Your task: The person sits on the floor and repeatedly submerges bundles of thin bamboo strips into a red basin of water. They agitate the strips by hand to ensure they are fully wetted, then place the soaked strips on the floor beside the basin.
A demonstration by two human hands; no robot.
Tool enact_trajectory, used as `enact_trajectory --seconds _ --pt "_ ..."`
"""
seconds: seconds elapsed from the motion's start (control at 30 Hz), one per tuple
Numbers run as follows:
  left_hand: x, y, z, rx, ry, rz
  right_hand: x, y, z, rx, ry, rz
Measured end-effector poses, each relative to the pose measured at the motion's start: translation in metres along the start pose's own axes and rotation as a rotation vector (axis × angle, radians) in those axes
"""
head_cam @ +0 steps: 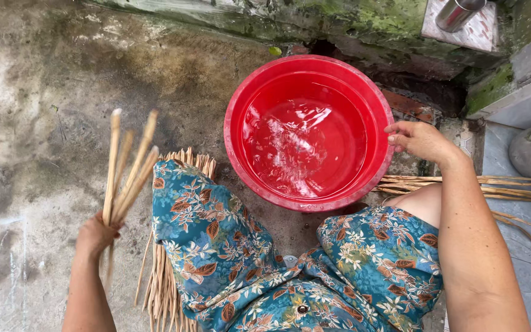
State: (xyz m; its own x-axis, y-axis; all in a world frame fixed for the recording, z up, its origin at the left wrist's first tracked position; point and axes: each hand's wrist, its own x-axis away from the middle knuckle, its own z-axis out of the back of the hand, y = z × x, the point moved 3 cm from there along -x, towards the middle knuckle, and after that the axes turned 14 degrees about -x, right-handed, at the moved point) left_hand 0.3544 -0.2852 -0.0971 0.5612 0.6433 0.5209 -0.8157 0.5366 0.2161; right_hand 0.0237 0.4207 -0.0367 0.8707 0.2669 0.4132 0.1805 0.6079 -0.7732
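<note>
A pile of thin sticks lies on the ground under the person's left knee. The left hand is closed around a small bunch of sticks, holding them upright, well apart from the basin. The right hand rests open with its fingers on the right rim of the red basin, which holds water. More sticks lie just beyond that forearm.

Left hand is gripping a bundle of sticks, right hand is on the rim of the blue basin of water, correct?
Not quite: in the head view the basin is red, not blue. The left hand does grip the sticks, and the right hand rests at its rim.
</note>
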Motion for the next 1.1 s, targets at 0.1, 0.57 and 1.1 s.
enact_trajectory --seconds 0.1,0.57,1.1 --pt "0.007 0.042 0.035 -0.181 0.210 -0.196 0.003 0.001 0.000 0.044 0.005 0.023" --pt "0.089 0.367 0.017 -1.230 0.358 -0.973 0.014 -0.016 -0.021 0.131 0.014 0.056" --pt "0.034 0.433 0.002 -0.526 0.218 -0.877 -0.044 -0.011 -0.065 0.384 -0.168 -0.196"
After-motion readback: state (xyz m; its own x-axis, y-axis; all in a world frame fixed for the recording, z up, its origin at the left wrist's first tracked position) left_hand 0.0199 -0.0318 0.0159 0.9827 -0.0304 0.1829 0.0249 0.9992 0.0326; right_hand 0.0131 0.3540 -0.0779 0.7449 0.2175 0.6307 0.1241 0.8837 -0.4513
